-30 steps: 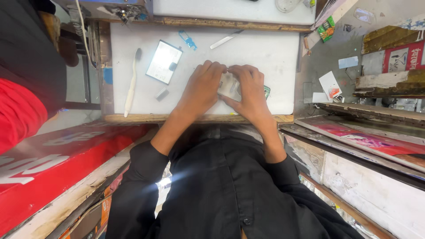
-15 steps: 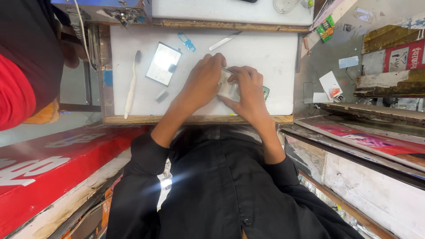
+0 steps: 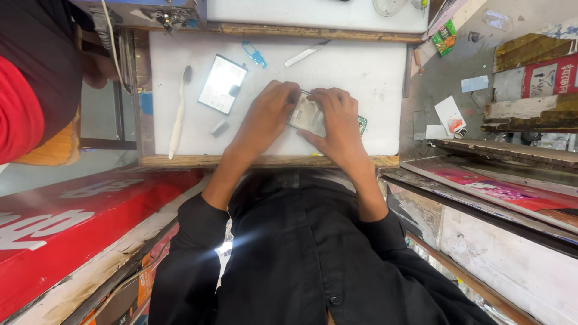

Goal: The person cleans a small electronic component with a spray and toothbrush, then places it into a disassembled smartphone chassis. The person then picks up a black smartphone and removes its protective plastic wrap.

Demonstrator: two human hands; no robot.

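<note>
From the head camera we look down on a white worktop (image 3: 361, 78) with a wooden front edge. Our left hand (image 3: 265, 117) and right hand (image 3: 337, 120) both grip a small silvery device (image 3: 306, 114) lying on the worktop near that edge, fingers curled around its sides. A toothbrush (image 3: 179, 111) and a flat rectangular panel (image 3: 223, 84) lie to the left.

Left hand (image 3: 265, 117) and right hand (image 3: 338, 123) close together, fingers curled, forearms bare, sleeves pushed up.
</note>
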